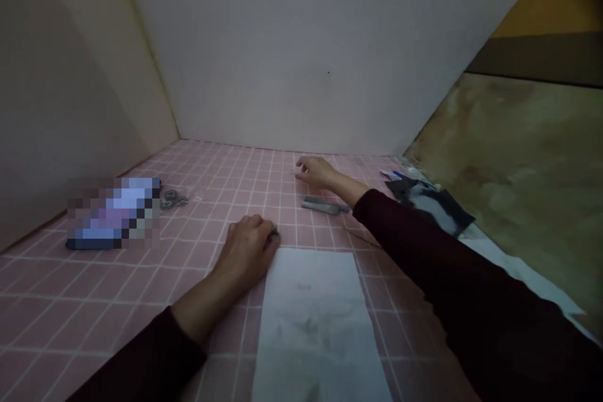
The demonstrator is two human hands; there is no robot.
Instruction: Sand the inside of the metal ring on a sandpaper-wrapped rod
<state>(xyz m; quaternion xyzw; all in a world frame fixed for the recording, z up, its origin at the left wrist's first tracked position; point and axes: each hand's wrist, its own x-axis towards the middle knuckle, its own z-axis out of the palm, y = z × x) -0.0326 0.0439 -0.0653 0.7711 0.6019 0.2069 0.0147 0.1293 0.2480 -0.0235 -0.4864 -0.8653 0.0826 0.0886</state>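
Observation:
My left hand point(247, 248) rests on the pink checked tabletop with its fingers curled. A small greyish thing point(274, 234) shows at its thumb side, too covered to name. Just beside this hand lies a white sheet of paper point(318, 320) with faint smudges. Farther off, my right hand point(316, 173) reaches over the far part of the table. Its thumb and fingers are bent but apart, with nothing I can make out between them. A grey, bar-shaped object point(323, 205) lies on the cloth below the right wrist.
At the left lies a blurred-out phone-like device point(117, 210), with several small grey round pieces point(173, 199) near it. Dark and clear packaging point(436, 204) and white papers point(522, 273) lie at the right edge. A white wall point(301, 75) closes off the back.

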